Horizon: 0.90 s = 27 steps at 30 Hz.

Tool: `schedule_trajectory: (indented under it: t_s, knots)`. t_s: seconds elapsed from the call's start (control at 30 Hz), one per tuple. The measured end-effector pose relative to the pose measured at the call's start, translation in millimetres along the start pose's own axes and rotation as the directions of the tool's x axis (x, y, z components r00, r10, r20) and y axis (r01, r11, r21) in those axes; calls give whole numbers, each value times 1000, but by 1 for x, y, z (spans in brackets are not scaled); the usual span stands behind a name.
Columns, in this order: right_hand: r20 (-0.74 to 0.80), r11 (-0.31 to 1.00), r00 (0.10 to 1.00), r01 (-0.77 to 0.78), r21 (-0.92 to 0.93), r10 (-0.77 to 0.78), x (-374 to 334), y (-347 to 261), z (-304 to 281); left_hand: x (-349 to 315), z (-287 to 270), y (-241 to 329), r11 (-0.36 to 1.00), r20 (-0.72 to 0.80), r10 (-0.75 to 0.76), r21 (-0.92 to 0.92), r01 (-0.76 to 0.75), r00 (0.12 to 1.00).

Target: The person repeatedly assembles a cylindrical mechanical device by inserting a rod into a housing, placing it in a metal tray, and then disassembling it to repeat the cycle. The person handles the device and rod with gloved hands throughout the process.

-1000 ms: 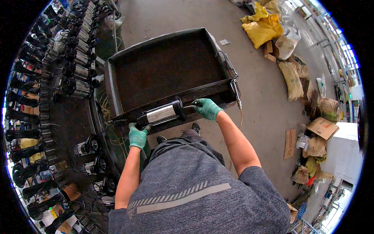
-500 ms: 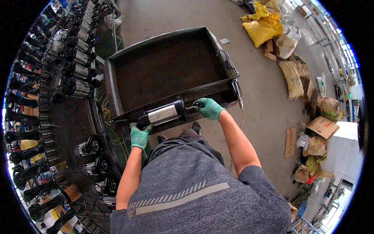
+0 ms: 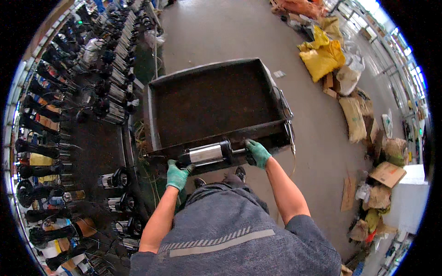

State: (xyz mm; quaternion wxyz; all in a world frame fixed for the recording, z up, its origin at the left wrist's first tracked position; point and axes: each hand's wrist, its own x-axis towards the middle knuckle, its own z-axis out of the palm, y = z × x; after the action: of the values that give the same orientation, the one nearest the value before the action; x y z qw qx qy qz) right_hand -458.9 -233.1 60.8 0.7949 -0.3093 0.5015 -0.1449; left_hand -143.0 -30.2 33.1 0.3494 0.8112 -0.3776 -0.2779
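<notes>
A submersible pump [image 3: 206, 154] with a silver cylinder body and black ends lies almost level along the near ledge of a dark metal tank [image 3: 148, 110]. My left hand [image 3: 178, 175], in a green glove, is at the pump's left black end, its fingers curled against it. On the other side my right hand [image 3: 258, 154], also in a green glove, is closed on a thin metal rod [image 3: 238, 151] that sticks out from the pump's right end. The fingertips of my right hand are partly in shadow.
Rows of similar pumps with black cable coils [image 3: 39, 171] stand to the left. Metal fittings with a hose [image 3: 291, 133] hang on the tank's right side. Yellow sacks [image 3: 324, 60], a pale sack [image 3: 352, 118] and cardboard [image 3: 388, 175] lie on the floor at right.
The whole view has shifted, so tank, pump and hands sit lower and farther right in the picture. Both hands stay at the pump's ends.
</notes>
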Motion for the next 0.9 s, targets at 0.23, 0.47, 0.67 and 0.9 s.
schedule_trajectory:
  t_s: [0.23,0.47,0.67,0.9]
  knots:
    - [41,681,993,105,-725,-109,53,14,-16,-12,-14,12,992,-36,-109,55,111,993]
    - [78,630,964,227,-743,-255,70,42,-47,-8,-7,24,998,18,-69,2,69,997]
    - [140,976,984,-82,-202,112,3,-13,-19,-9,-5,15,994,6,-113,7,113,994]
    - [19,886,986,-138,-442,163,3,-26,-9,-4,-1,3,995,7,-95,-14,95,995]
